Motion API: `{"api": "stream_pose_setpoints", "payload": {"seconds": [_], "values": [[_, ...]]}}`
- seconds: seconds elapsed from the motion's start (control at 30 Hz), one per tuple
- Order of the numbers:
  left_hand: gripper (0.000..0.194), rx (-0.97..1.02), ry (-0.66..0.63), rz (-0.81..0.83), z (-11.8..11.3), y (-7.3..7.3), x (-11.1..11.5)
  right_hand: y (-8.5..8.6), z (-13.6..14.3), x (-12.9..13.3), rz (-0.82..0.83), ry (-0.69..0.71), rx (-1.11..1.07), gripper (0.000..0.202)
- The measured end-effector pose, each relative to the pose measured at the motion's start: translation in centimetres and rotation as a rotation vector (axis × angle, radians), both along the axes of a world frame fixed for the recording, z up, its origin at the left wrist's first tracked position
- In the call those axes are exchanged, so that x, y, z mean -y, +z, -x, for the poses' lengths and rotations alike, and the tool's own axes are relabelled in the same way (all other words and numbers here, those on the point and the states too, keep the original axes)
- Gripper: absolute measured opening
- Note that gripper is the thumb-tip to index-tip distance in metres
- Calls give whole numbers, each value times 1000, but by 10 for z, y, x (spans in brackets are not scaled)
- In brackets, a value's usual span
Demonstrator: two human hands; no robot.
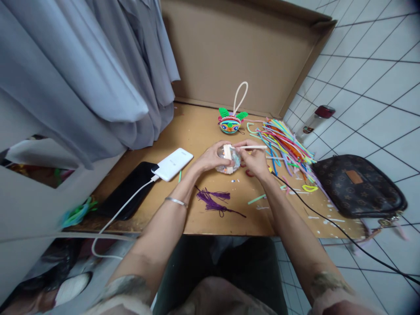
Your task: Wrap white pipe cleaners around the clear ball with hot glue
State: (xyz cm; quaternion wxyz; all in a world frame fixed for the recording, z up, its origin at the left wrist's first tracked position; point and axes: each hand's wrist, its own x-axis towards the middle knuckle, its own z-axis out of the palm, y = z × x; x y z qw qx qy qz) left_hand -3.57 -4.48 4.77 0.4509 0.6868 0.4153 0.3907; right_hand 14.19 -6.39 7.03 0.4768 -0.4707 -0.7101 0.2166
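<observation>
Above the middle of the desk, my left hand (210,158) is curled round the side of a clear round ball (235,161) with coloured bits showing through. A band of cream pipe cleaner (228,154) runs across the ball. At its right side my right hand (256,162) pinches a cream pipe cleaner, whose loose end (257,147) sticks out to the right. Behind the hands sits a colourful animal-head ornament (230,126) with green ears and a cream loop on top. Two purple tassels (213,200) lie on the desk in front of the ball.
A bundle of multicoloured pipe cleaners (285,142) lies right, with scraps around it. Beyond are a brown handbag (361,186) and a red-capped bottle (316,120). At left are a white power bank (173,164), a black phone-like slab (129,192) and a grey curtain (98,65).
</observation>
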Motion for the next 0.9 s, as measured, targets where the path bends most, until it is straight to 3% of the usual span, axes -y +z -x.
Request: {"api": "stream_pose_setpoints", "payload": {"seconds": [0.9], "values": [[79,-26,-5,-4,2,-1,-1,-1,-3,5,-155,75,175,12]]}}
